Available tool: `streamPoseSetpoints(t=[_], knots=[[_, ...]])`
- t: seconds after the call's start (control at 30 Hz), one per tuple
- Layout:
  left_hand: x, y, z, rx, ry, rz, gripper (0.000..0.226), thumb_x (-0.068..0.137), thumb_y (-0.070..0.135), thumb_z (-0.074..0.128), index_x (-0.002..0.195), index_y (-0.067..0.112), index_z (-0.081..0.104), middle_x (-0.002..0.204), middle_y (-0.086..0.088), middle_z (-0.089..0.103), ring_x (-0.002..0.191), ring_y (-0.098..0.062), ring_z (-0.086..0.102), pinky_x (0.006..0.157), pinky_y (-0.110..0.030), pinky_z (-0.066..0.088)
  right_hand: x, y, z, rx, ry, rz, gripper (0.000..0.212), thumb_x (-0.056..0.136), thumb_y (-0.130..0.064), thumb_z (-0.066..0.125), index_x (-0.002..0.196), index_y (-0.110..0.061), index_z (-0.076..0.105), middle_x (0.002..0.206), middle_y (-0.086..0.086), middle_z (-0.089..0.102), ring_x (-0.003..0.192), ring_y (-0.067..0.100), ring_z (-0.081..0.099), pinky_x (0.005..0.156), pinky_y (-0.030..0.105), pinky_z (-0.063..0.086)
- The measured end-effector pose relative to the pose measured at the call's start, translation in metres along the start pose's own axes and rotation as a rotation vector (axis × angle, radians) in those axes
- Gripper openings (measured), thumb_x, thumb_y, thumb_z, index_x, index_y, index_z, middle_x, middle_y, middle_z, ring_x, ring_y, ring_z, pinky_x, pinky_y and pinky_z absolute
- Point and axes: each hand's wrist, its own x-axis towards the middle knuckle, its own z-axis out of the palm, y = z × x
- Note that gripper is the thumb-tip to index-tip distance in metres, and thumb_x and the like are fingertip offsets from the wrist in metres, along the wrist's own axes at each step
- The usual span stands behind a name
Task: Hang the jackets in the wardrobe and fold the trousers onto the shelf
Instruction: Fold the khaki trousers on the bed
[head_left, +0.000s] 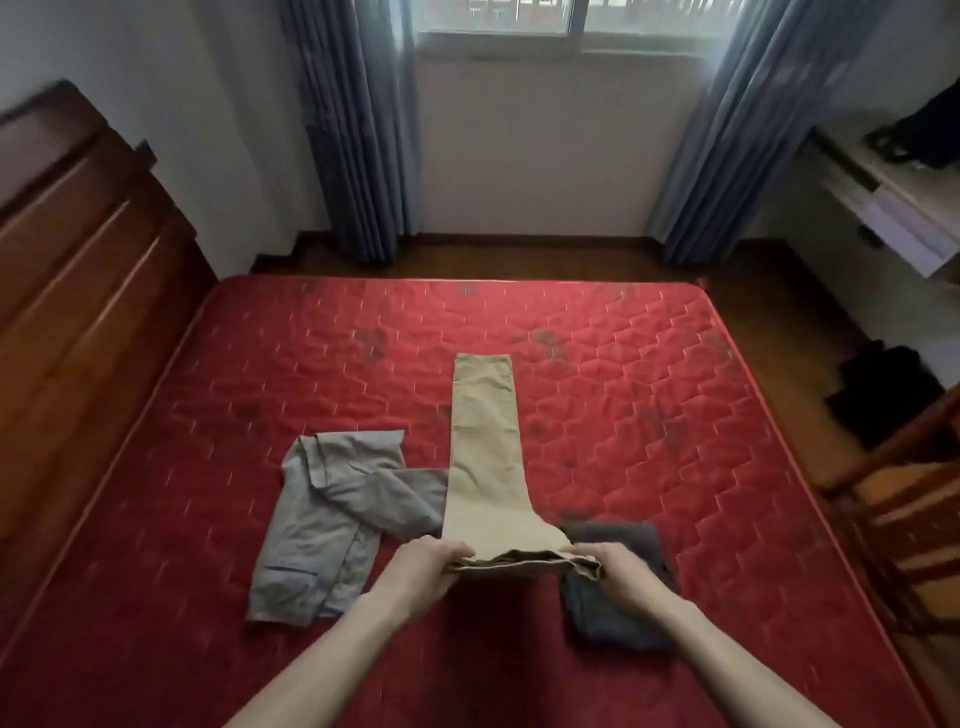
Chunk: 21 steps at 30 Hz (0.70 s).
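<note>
Beige trousers (485, 457), both hands gripping waistband

The trousers (485, 457) are laid lengthwise at the middle of the mattress (675, 415), legs toward the far edge. A jacket (337, 519) lies at their left, folded trousers (618, 608) at their right, near the near edge.

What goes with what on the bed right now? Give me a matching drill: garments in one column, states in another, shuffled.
Things:
1. khaki trousers
2. grey jacket
3. dark trousers

States:
A. folded into a compact pile, near the right hand
B. lying rumpled, no hand on it
C. stretched out lengthwise, waistband held by both hands, left hand included

Pairs: 1-C, 2-B, 3-A
</note>
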Motion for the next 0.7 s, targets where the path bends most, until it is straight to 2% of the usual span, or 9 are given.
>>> streamPoseSetpoints(t=[0.1,0.17,0.27,0.37,0.4,0.5,0.57,0.63,0.7], knots=[[-0.029,-0.012,0.055,-0.011,-0.072,-0.049,0.041,0.092,0.030,0.062,0.132,0.038,0.068,0.125,0.000,0.075,0.121,-0.022,0.066,0.097,-0.031,0.048,-0.021,0.023,0.060,-0.042,-0.113,0.065,0.035,0.095,-0.041,0.059,0.127,-0.056,0.066,0.122,-0.021,0.074,0.115,0.002,0.068,0.087,0.025,0.050],[-0.047,-0.021,0.087,-0.036,-0.126,-0.078,0.041,0.092,0.030,0.061,0.132,0.038,0.067,0.125,0.000,0.075,0.121,-0.022,0.066,0.098,-0.031,0.048,-0.032,0.038,0.097,-0.035,-0.169,0.082,0.038,0.091,-0.055,0.055,0.129,-0.060,0.061,0.121,-0.017,0.075,0.116,0.006,0.069,0.087,0.025,0.051],[-0.073,-0.033,0.128,-0.088,-0.189,-0.144,0.038,0.091,0.034,0.059,0.128,0.040,0.068,0.120,0.002,0.076,0.118,-0.020,0.067,0.095,-0.032,0.049,-0.049,0.055,0.141,-0.018,-0.258,0.126,0.034,0.093,-0.049,0.059,0.123,-0.066,0.061,0.114,-0.014,0.076,0.115,0.008,0.070,0.084,0.022,0.049],[-0.088,-0.044,0.163,-0.149,-0.216,-0.206,0.037,0.088,0.034,0.060,0.123,0.039,0.071,0.116,0.007,0.078,0.115,-0.015,0.069,0.093,-0.029,0.050,-0.063,0.063,0.174,0.032,-0.231,0.135,0.032,0.093,-0.052,0.064,0.110,-0.078,0.058,0.126,-0.013,0.074,0.121,0.007,0.067,0.093,0.022,0.050],[-0.092,-0.047,0.173,-0.169,-0.218,-0.231,0.037,0.086,0.033,0.061,0.121,0.038,0.073,0.115,0.009,0.078,0.114,-0.015,0.069,0.093,-0.028,0.050,-0.067,0.065,0.184,0.042,-0.230,0.138,0.031,0.093,-0.051,0.066,0.110,-0.075,0.060,0.129,-0.014,0.073,0.126,0.005,0.064,0.098,0.022,0.050],[-0.095,-0.059,0.204,-0.226,-0.224,-0.284,0.038,0.083,0.028,0.065,0.119,0.036,0.074,0.114,0.011,0.078,0.112,-0.012,0.070,0.093,-0.027,0.051,-0.067,0.082,0.220,0.040,-0.198,0.146,0.032,0.096,-0.043,0.069,0.128,-0.046,0.070,0.136,-0.013,0.068,0.136,0.004,0.054,0.104,0.021,0.042],[-0.094,-0.068,0.226,-0.315,-0.200,-0.336,0.035,0.083,0.025,0.072,0.116,0.037,0.075,0.110,0.014,0.078,0.107,-0.007,0.070,0.090,-0.025,0.052,-0.066,0.097,0.244,0.076,-0.172,0.151,0.029,0.095,-0.045,0.067,0.123,-0.048,0.071,0.127,-0.020,0.071,0.127,0.002,0.061,0.096,0.017,0.045],[-0.089,-0.084,0.251,-0.422,-0.159,-0.371,0.029,0.083,0.026,0.076,0.108,0.041,0.074,0.101,0.018,0.078,0.099,-0.005,0.072,0.086,-0.030,0.056,-0.063,0.112,0.267,0.122,-0.141,0.165,0.026,0.092,-0.043,0.062,0.116,-0.045,0.074,0.115,-0.023,0.075,0.113,0.002,0.068,0.089,0.016,0.047],[-0.084,-0.098,0.272,-0.453,-0.120,-0.375,0.028,0.085,0.022,0.072,0.108,0.039,0.072,0.099,0.018,0.077,0.095,-0.006,0.071,0.083,-0.035,0.057,-0.056,0.119,0.281,0.180,-0.079,0.175,0.019,0.092,-0.032,0.062,0.106,-0.036,0.075,0.102,-0.014,0.078,0.101,0.010,0.072,0.084,0.027,0.052]])
